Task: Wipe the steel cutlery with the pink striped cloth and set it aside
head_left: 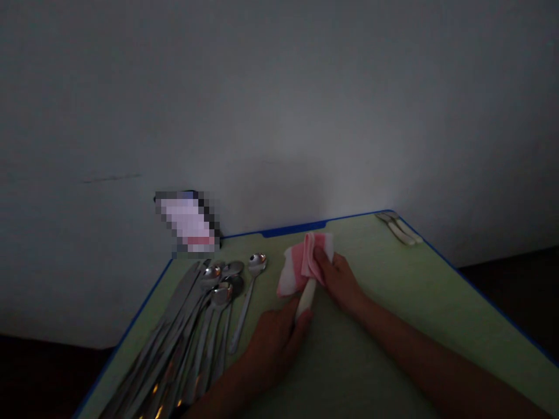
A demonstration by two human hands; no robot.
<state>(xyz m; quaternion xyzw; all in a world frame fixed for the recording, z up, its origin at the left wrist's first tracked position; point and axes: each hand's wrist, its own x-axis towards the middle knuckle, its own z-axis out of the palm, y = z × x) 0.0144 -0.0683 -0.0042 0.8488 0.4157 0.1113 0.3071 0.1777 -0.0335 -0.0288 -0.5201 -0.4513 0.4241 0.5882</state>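
Low in the middle of the view, my left hand (279, 340) is closed around the pale handle of a piece of cutlery (306, 299). The far end of that piece is hidden inside a pink-and-white cloth (293, 269), so its kind does not show. My right hand (342, 282) pinches the folded cloth around it, thumb on the near side. Left of my left hand, a single metal spoon (257, 265) lies apart from a pile of spoons (222, 295) and table knives (174, 302).
Two pale-handled forks (399, 228) lie side by side at the back right corner of the green, blue-edged table (419, 291). A phone (186, 221), its screen blurred, leans on the grey wall (279, 105) at the back left. The wall borders the table's far edge.
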